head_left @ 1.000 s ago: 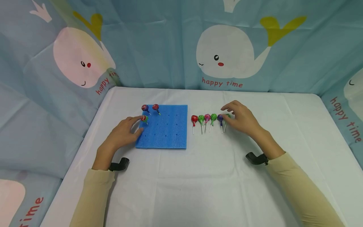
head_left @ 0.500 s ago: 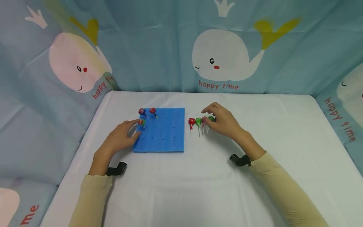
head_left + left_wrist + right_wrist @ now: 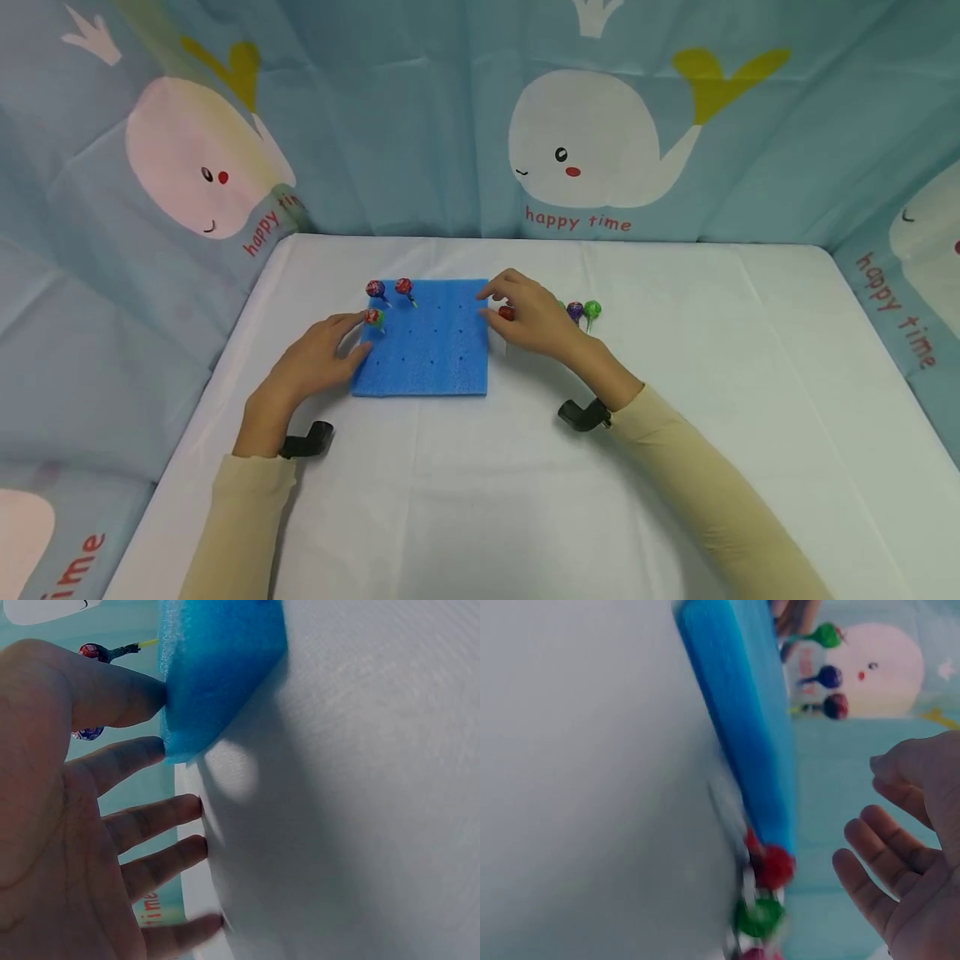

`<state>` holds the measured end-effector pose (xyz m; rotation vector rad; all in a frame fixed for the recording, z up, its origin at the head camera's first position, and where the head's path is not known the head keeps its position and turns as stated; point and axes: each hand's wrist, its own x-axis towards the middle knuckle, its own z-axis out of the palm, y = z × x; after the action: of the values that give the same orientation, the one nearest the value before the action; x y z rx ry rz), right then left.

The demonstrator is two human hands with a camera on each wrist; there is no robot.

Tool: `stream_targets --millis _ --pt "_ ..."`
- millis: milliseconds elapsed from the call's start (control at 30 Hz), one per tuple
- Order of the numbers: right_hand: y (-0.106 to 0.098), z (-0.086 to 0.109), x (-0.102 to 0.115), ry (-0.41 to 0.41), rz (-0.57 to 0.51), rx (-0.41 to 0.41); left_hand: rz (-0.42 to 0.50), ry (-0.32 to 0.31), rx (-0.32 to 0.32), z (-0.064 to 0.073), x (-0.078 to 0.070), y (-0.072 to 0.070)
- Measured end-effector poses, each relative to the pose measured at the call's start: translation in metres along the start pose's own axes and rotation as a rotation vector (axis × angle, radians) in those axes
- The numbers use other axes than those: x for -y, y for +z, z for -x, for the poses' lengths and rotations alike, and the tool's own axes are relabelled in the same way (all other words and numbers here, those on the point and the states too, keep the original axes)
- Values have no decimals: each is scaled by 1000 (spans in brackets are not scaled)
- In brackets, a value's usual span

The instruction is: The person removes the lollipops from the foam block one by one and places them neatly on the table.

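A blue foam board [image 3: 420, 379] with rows of small holes lies on the table. Three lollipops stand in it at the far left: a red-and-blue lollipop [image 3: 375, 289], a red lollipop [image 3: 403, 287] and a red-and-green lollipop [image 3: 373, 317]. My left hand [image 3: 313, 358] rests at the board's left edge, thumb and index fingertips touching the foam. Fingers loosely bent and holding nothing, my right hand [image 3: 534, 321] hovers by the board's right edge. It partly covers a row of loose lollipops: a red one [image 3: 774, 866] and a green one [image 3: 760, 916] show in the right wrist view.
At the row's right end, a purple lollipop [image 3: 574, 310] and another green lollipop [image 3: 592, 308] lie beyond my right hand. The white-covered table [image 3: 480, 500] meets a blue whale-print curtain [image 3: 405, 150] at the back and left.
My right hand has swept left over the lollipop row, from its right end to the board's right edge. The lollipops and board stay in place; the left hand has barely moved.
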<state>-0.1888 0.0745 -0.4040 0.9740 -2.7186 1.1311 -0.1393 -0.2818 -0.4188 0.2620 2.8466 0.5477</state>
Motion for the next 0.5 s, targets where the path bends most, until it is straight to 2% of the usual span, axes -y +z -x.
stream_targets --millis 267,500 --pt "29 -24 20 -60 -29 60 24 -33 15 -1 -1 -8" --pt "51 -34 37 -56 -52 114 9 -15 37 0 0 -6"
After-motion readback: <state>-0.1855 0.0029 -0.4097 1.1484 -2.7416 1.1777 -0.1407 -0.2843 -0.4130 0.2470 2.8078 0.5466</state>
